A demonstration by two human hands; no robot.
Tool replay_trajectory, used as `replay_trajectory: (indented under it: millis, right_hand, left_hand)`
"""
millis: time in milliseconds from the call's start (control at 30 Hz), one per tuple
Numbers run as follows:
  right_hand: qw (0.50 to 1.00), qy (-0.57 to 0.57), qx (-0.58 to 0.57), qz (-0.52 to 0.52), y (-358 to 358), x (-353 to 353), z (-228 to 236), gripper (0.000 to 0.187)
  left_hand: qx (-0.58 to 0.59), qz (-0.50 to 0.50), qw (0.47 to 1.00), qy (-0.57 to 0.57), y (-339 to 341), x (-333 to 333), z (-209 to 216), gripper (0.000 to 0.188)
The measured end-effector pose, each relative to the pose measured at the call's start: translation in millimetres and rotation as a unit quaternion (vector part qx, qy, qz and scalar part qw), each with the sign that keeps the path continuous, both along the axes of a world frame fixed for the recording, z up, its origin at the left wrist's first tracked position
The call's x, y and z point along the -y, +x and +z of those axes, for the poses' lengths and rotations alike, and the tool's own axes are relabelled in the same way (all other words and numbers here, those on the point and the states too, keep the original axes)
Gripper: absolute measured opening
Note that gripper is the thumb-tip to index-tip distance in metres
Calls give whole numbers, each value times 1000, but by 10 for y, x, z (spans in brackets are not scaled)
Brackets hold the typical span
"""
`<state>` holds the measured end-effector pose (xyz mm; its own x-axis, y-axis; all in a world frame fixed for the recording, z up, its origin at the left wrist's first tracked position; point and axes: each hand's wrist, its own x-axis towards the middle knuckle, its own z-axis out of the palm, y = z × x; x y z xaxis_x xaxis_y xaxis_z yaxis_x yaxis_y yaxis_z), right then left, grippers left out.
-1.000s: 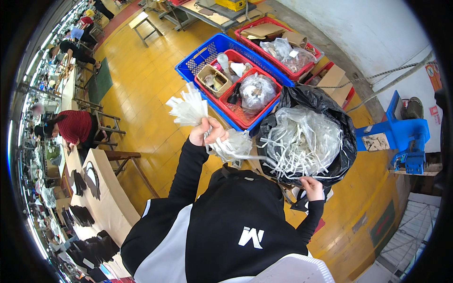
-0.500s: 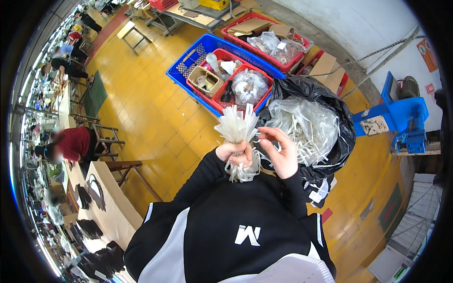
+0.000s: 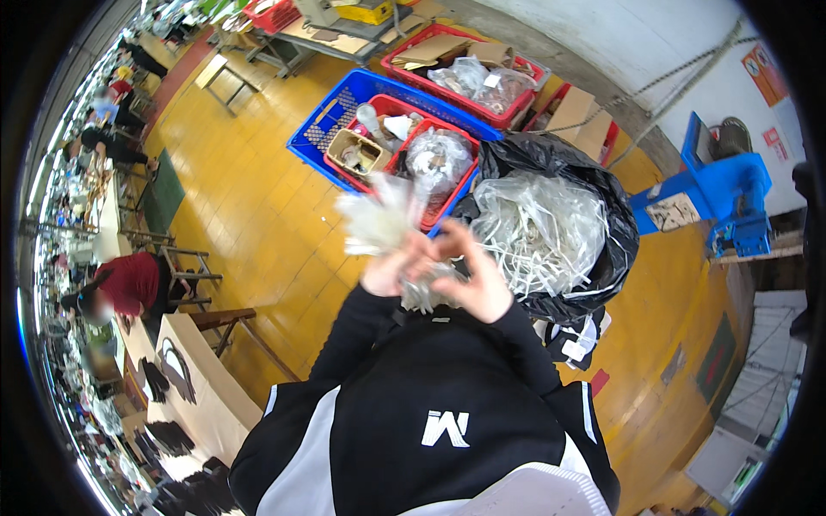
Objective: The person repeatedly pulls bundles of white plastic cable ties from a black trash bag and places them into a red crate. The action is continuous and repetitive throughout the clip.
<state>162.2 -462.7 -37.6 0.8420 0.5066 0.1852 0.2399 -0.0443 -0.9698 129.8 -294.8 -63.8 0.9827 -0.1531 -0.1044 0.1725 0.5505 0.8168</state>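
yellow floor (image 3: 267,232): tiled and glossy, it runs beneath the crate and the bag in front of the person.
blue crate (image 3: 423,101): just beyond the hands, with a red tub (image 3: 435,208) set inside it, probably to sort small oddments apart.
black bag (image 3: 622,205): beside the crate, its mouth spread wide around a clear bag (image 3: 535,191), which seems to leave the contents within easy reach.
pale strips (image 3: 527,260): loose and tangled in the clear bag, lying in every direction.
bundle of strips (image 3: 377,215): raised before the chest, left of the black bag; whitish, translucent, fanned into a tuft above the grip and bunched below, the upper end blurred.
left hand (image 3: 389,268): clenched around the bundle's middle, apparently to keep the strips together.
right hand (image 3: 483,282): thumb and fingers curved beside the left hand; blur hides whether they pinch a strip, so i cannot tell.
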Motion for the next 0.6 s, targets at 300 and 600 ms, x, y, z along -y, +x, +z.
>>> replay_trajectory:
  millis: [300, 600]
  right_hand:
    - [944, -326, 39, 11, -177, 583, -939, 12]
    - [842, -539, -27, 12, -324, 1567, -1739, 43]
  left_hand:
    - [164, 656, 693, 251, -1362, -3327, 231, 23]
    - [298, 941, 95, 133, -2308, -2941, 1575, 20]
